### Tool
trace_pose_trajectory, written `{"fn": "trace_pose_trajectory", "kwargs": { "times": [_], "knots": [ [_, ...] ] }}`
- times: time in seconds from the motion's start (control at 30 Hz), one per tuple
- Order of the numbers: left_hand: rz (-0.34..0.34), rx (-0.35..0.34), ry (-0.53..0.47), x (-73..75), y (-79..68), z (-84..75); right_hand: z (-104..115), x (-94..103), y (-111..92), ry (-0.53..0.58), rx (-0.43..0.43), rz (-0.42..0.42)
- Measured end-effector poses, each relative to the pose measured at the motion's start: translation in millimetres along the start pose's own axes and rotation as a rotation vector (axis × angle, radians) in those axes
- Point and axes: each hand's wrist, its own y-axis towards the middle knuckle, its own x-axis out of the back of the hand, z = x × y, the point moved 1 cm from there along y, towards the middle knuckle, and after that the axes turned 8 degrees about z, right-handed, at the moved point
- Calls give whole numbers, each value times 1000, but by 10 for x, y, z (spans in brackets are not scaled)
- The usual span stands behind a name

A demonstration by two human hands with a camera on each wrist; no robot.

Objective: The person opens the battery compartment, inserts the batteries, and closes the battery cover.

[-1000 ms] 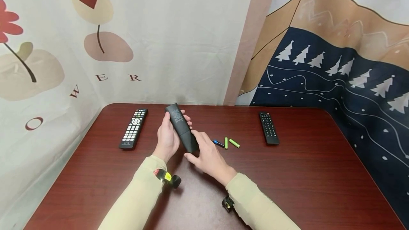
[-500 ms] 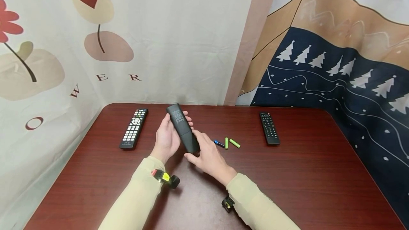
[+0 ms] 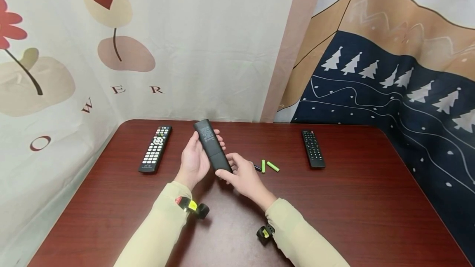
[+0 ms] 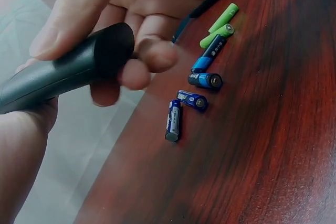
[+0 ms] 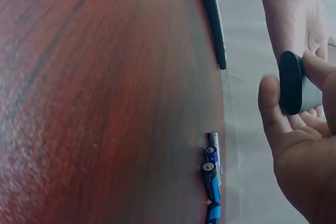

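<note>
A black remote control (image 3: 211, 141) is held tilted over the table, its back with printed text facing up. My left hand (image 3: 194, 160) grips it along the sides, thumb on the near edge and fingers behind. My right hand (image 3: 245, 177) pinches its lower end, with the thumb on one side and fingers on the other. The right wrist view shows the end of the remote control (image 5: 291, 83) between these fingers. In the left wrist view, several blue batteries (image 4: 172, 121) and a green battery (image 4: 224, 17) lie on the table beyond the hands.
A black remote with white buttons (image 3: 155, 149) lies at the left of the brown table (image 3: 352, 201). Another black remote (image 3: 313, 148) lies at the right. Two green batteries (image 3: 273, 166) are just right of my right hand. Printed curtains (image 3: 208, 52) hang behind the table.
My right hand has shifted from lying over the lower part of the remote control to pinching its lower end. The left hand keeps its grip, nearly still.
</note>
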Motion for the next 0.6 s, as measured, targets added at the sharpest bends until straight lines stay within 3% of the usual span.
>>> {"fn": "trace_pose_trajectory", "kwargs": {
  "times": [0.13,0.6],
  "knots": [
    [7,0,0,-8,-1,-9,-23,-12,15,121,-48,46],
    [1,6,8,-21,-7,-15,-37,-29,41,217,-77,60]
  ]
}}
